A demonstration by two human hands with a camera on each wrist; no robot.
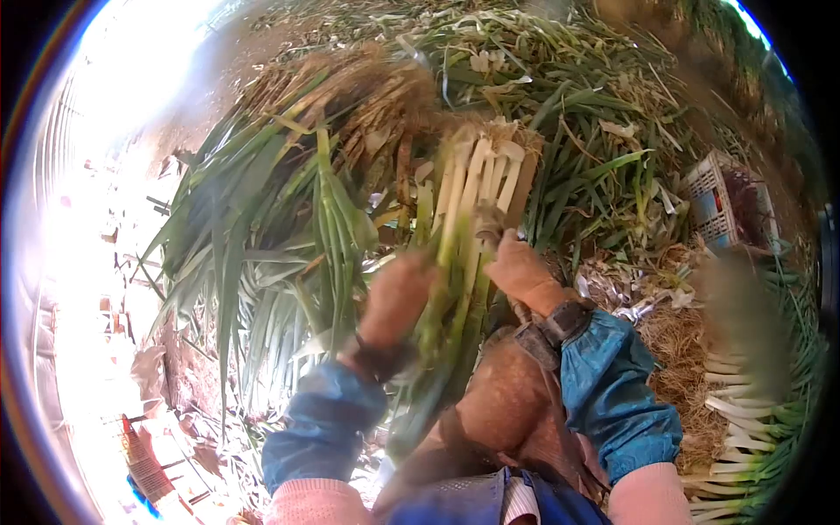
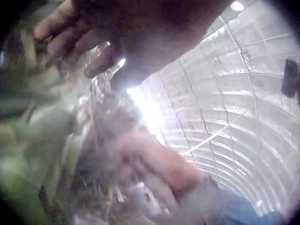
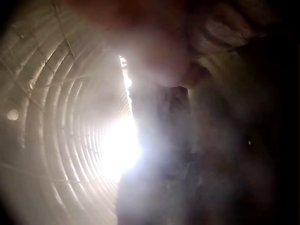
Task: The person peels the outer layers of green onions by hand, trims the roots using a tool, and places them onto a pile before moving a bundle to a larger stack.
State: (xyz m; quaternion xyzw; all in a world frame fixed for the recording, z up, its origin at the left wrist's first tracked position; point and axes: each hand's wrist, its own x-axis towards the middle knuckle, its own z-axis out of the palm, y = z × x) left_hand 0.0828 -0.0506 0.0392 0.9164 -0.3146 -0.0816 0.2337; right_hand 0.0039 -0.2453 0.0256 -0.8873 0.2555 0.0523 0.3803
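Note:
A bundle of leeks [image 1: 472,188] lies in front of the body, pale root ends pointing away and green leaves towards the lap. My left hand [image 1: 398,297], blurred, is at the bundle's left side; the left wrist view shows this hand [image 2: 126,37] with loosely bent, spread fingers above blurred leaves [image 2: 28,154]. At the bundle's right side my right hand [image 1: 525,276] has curled fingers around part of the stalks, beside a small greyish thing [image 1: 490,223] too blurred to name. In the right wrist view the curled hand [image 3: 187,42] touches a pale stalk [image 3: 218,65].
Untrimmed leeks with brown roots [image 1: 376,96] are heaped at the left. More leaves [image 1: 595,105] lie behind. A white crate [image 1: 713,206] stands at the right, above a row of cleaned leeks [image 1: 744,437] and root scraps [image 1: 674,350]. A ribbed roof [image 2: 225,103] arches overhead.

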